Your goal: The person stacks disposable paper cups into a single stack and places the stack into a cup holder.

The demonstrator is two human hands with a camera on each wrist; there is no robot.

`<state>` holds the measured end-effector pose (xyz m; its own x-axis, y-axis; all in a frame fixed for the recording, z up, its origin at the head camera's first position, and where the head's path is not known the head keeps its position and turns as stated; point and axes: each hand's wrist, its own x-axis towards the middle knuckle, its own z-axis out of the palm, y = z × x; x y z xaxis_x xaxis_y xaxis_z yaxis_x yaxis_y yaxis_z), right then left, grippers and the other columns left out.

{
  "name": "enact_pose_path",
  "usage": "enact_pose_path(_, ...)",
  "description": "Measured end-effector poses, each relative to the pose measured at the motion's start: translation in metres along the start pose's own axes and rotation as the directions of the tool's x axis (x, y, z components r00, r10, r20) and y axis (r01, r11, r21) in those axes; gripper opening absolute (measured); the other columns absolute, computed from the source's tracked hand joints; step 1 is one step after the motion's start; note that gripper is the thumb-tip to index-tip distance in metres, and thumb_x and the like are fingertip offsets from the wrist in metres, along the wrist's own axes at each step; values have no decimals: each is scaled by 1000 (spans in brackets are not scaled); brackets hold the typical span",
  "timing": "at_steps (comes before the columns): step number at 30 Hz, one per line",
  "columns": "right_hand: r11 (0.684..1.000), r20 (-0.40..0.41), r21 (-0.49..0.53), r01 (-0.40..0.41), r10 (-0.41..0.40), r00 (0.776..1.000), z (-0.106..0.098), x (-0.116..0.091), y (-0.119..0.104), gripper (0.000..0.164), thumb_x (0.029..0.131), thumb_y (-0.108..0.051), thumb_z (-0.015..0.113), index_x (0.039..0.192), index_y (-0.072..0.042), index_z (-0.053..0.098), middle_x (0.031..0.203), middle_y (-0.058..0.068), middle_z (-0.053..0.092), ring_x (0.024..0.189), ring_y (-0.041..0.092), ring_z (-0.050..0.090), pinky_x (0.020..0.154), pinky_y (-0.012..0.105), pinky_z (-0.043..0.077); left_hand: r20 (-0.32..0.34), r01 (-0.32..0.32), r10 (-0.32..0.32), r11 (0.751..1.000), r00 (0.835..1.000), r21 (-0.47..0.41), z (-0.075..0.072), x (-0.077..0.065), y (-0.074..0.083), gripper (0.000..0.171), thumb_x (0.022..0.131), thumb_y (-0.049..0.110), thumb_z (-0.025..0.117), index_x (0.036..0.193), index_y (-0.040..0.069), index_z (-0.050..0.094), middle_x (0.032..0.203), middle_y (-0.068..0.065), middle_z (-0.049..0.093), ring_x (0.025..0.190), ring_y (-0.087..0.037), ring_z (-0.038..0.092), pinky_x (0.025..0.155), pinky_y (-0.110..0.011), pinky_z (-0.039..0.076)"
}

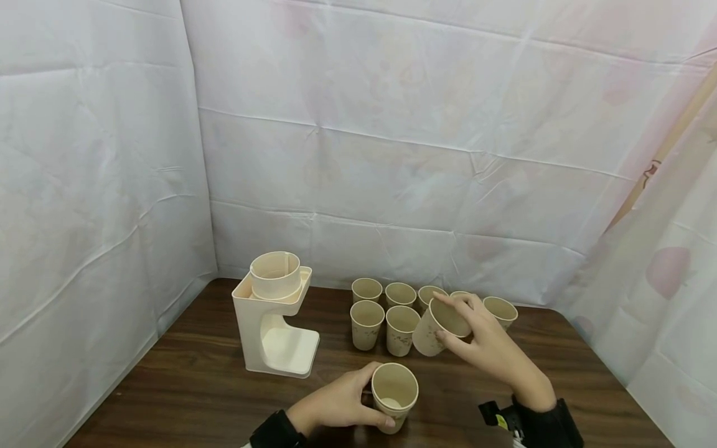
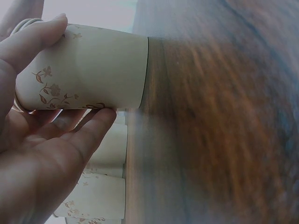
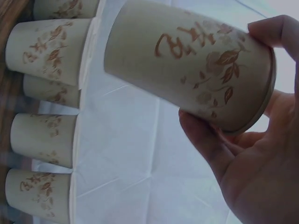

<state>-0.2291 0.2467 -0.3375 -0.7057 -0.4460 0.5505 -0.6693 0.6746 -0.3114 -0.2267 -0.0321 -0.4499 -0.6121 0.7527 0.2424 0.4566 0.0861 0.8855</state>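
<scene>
At the front of the table my left hand (image 1: 346, 401) grips nested paper cups (image 1: 394, 381), thumb on one side and fingers on the other. They stand upright, and a second rim shows just below the top one. In the left wrist view the outer cup (image 2: 98, 70) has a brown flower print and its base is right at the tabletop. My right hand (image 1: 486, 341) holds another paper cup (image 1: 428, 335) by its rim, tilted and raised beside the rows. Brown lettering and leaves mark this cup (image 3: 187, 60) in the right wrist view.
Several matching paper cups (image 1: 366, 336) stand upright in two rows at the back, and one cup (image 1: 500, 311) is at their right end. A cream dispenser-like stand (image 1: 252, 336) with a round cup-shaped top (image 1: 274, 286) is at the left. White curtains (image 1: 358, 168) hang behind the wooden table (image 1: 185, 379).
</scene>
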Motion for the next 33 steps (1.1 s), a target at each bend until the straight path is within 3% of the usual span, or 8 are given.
enact_pose_path(6,997,-11,-20,73,-73,997,-6,1,-12,65,81,-25,71,139,-26,42,123,-1,46,112,13,41,81,43,46,-1,5,-5,1000,1000,12,-2,1,1,67,77,32,76,132,21,39,121,-3,57,109,-16,54,87,-25,50)
enact_pose_path(12,994,-17,-14,111,-111,994,-8,-1,-20,65,80,-21,72,138,-24,44,125,-3,44,111,13,41,69,30,47,-1,7,-7,1000,1000,14,-2,2,1,67,77,32,76,132,22,39,120,-4,58,108,-17,54,87,-24,50)
enact_pose_path(18,981,-22,18,193,-193,981,-7,-1,-28,66,77,-17,73,137,-19,46,125,-1,46,107,15,44,65,25,46,2,8,-8,1000,1000,20,-2,1,1,67,77,32,76,132,22,39,121,-3,58,108,-16,54,86,-24,50)
enact_pose_path(25,973,9,11,231,-231,973,-1,-2,-42,67,76,-17,73,137,-22,45,126,-5,47,112,13,45,80,37,49,9,7,-7,1000,1000,18,0,-1,2,66,79,32,75,132,23,38,119,-3,58,105,-15,56,84,-23,51)
enact_pose_path(33,961,71,194,198,-215,974,9,-4,-51,63,80,-12,71,137,-22,45,127,-1,42,95,15,50,54,14,48,20,22,-22,1000,1000,-1,-1,-1,2,67,79,31,74,134,24,37,121,0,57,107,-15,55,86,-23,50)
